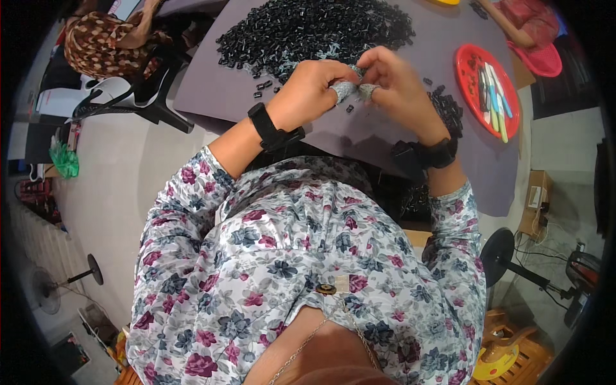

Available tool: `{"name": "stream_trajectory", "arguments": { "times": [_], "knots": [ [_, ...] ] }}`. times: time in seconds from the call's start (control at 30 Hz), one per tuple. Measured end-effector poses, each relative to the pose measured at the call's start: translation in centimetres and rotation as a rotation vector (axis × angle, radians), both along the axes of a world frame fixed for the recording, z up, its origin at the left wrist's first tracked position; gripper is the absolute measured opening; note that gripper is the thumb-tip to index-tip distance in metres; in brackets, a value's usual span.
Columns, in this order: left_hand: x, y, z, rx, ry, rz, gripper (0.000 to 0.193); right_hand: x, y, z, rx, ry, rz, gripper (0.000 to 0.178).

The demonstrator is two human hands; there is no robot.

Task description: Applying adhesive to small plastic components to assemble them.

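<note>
Left hand (314,86) and right hand (394,83) meet over the grey table (398,138), wrapped fingertips pinching a small black plastic piece (357,82); the black parts heap (314,29) lies at twelve o'clock. Fitting step; careful alignment needed.

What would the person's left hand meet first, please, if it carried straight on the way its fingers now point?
The left hand points rightward and already touches the right hand at their cloth-wrapped fingertips; that comes first. Depth is unclear.

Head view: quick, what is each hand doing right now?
Left hand: fingers closed, pinching a small piece, with grey fingertip covers.
Right hand: fingers closed at the same spot; what it holds cannot be told.
</note>
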State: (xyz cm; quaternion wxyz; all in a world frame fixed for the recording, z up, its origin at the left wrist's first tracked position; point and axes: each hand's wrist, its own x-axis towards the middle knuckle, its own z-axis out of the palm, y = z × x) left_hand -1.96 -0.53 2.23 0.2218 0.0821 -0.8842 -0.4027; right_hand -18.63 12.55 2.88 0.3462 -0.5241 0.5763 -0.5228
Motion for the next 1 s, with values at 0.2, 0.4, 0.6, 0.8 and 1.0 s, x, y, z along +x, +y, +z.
{"name": "stream_trajectory", "arguments": {
  "times": [0.2,0.4,0.6,0.8,1.0],
  "knots": [
    [0.7,-0.1,-1.3,0.326,-0.141,-0.018,0.03,0.2,0.1,-1.6,0.053,-0.173,0.045,0.036],
    [0.7,-1.2,-0.9,0.564,-0.028,-0.035,0.026,0.3,-0.6,-1.2,0.014,-0.254,0.001,0.031],
    [1.1,-1.5,-0.1,0.445,0.008,-0.036,0.031,0.3,-1.5,0.2,-0.013,-0.22,0.036,0.025],
    [1.6,-1.5,-0.7,0.584,-0.083,0.014,0.029,0.6,-1.5,-1.1,0.025,-0.259,0.015,0.027],
    [2.4,-2.5,-1.7,0.68,-0.034,0.027,0.023,-0.4,-0.9,-1.2,0.16,-0.176,-0.007,0.03]
  ]
}}
